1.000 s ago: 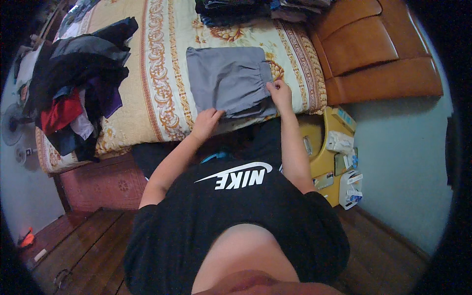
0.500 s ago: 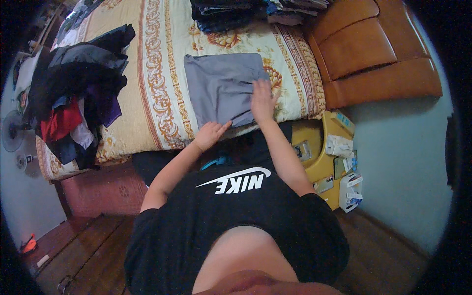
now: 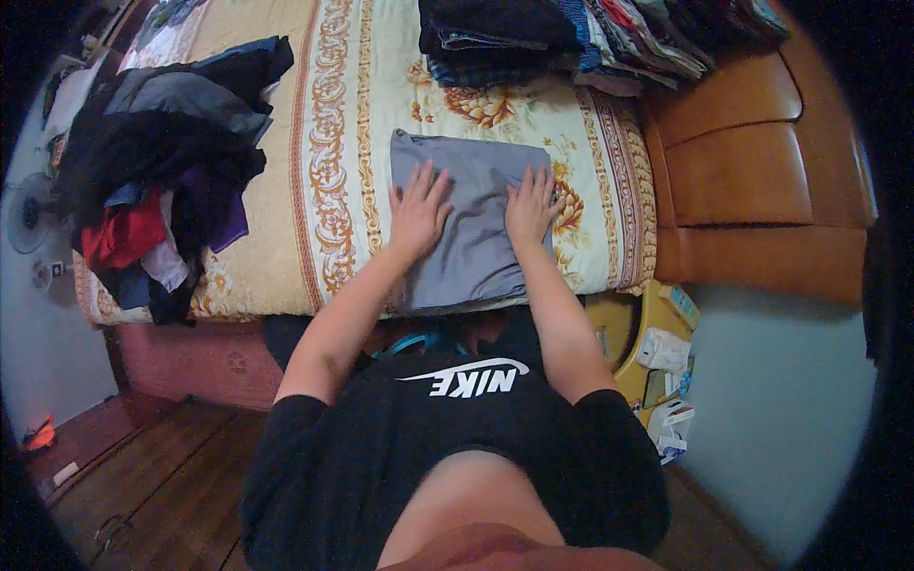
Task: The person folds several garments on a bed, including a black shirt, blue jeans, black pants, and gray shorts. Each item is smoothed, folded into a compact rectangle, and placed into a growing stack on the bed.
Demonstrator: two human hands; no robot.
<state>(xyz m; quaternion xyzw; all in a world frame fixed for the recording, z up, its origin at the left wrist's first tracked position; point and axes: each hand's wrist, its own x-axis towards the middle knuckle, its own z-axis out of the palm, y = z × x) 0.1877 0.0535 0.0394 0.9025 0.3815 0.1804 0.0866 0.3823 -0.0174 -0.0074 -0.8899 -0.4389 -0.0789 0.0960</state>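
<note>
Head view: the folded grey garment (image 3: pixel 471 224) lies on the patterned bedspread (image 3: pixel 333 143) near the bed's front edge, its near end hidden behind the forearms. Left hand (image 3: pixel 417 211) and right hand (image 3: pixel 531 205) press flat on it, fingers spread, gripping nothing. Bare bedspread lies to its left; stacked clothes (image 3: pixel 590 38) crowd the far side, cut off at the frame's top.

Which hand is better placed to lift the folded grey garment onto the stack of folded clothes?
Probably the right hand: it lies flat on the grey garment at the side nearer the stack of folded clothes. The left hand lies farther away.
</note>
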